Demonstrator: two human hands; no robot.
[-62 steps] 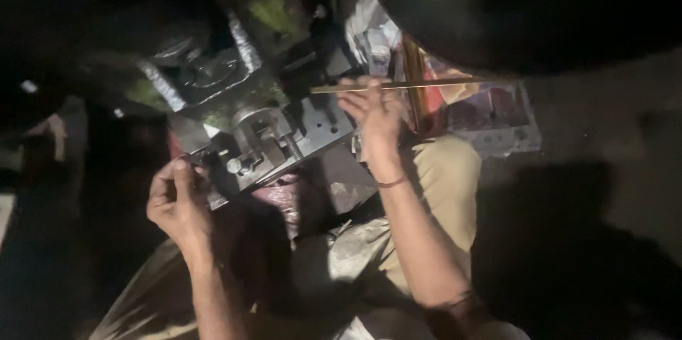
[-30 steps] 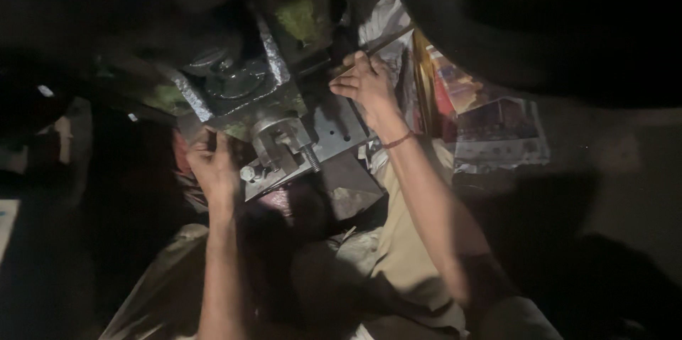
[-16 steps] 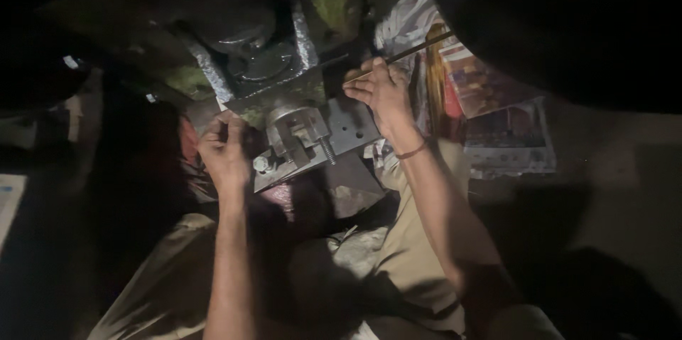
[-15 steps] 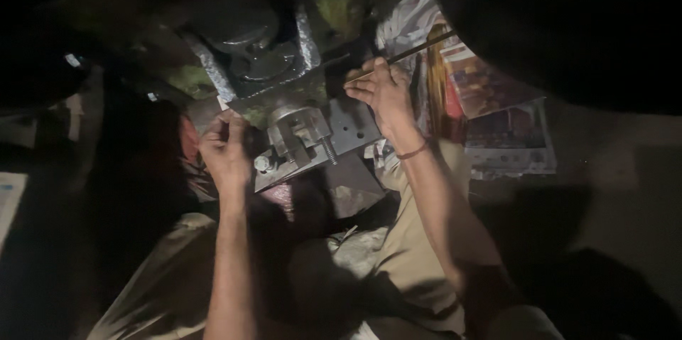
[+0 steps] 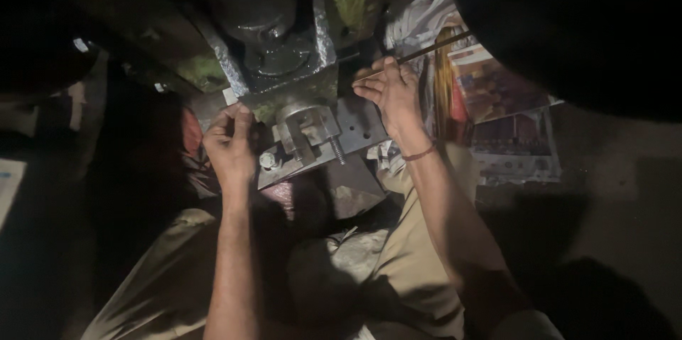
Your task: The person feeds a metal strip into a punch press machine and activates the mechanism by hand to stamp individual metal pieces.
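My right hand (image 5: 395, 95) pinches a thin dark metal rod (image 5: 426, 51) at upper centre, feeding it into the grey steel press block (image 5: 312, 130); my left hand (image 5: 229, 144), fingers curled shut, steadies the block's left edge.

A single head-worn camera looked steeply down from close above the person's lap, facing forward over both forearms onto a metal press fixture (image 5: 312, 134). Darkness swallowed the frame's edges, so the surroundings could perhaps be a cluttered floor.

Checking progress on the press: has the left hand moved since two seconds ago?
Yes. The left hand has come in from below, up against the metal fixture.
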